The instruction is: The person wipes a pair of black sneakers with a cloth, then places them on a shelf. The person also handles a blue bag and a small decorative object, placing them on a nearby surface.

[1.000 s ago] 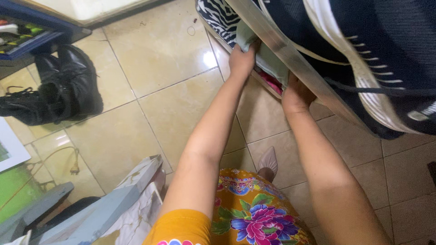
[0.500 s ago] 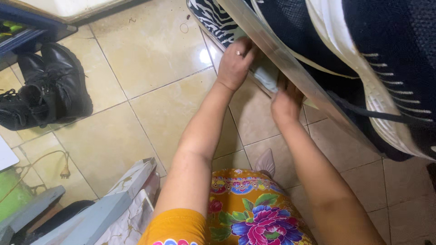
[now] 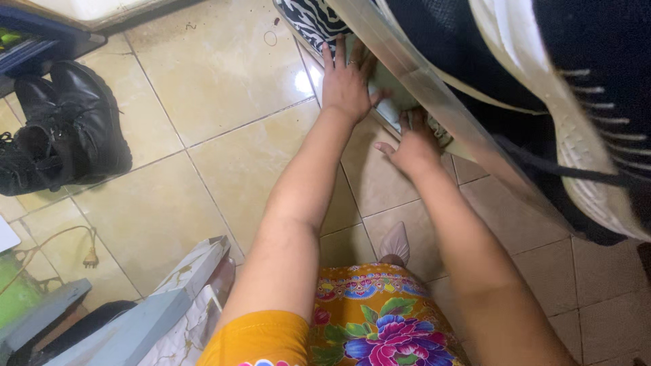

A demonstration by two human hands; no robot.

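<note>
Pressing a folded pale green cloth [image 3: 388,95] into a low shelf compartment is the step judged to be in hand. The cloth lies under the slanted metal rail [image 3: 434,88], just beside a zebra-striped fabric [image 3: 308,17] at the compartment's far end.

Left hand [image 3: 346,81]: fingers spread and extended, palm flat against the near edge of the cloth and the striped fabric; a ring shows on one finger. It grips nothing; it presses.

Right hand [image 3: 410,146]: thumb out to the side, fingers reaching beneath the rail and touching the lower edge of the cloth. The fingertips are hidden by the rail, so whether they pinch the cloth cannot be determined.

Assessment: the cloth appears mostly seated but its near edge still shows outside the shelf line. The next move calls for an even push with both palms, keeping the fold flat and the knuckles clear of the rail.

Surroundings: tiled floor [image 3: 224,156]; black boots [image 3: 64,125] well apart to the left.
</note>
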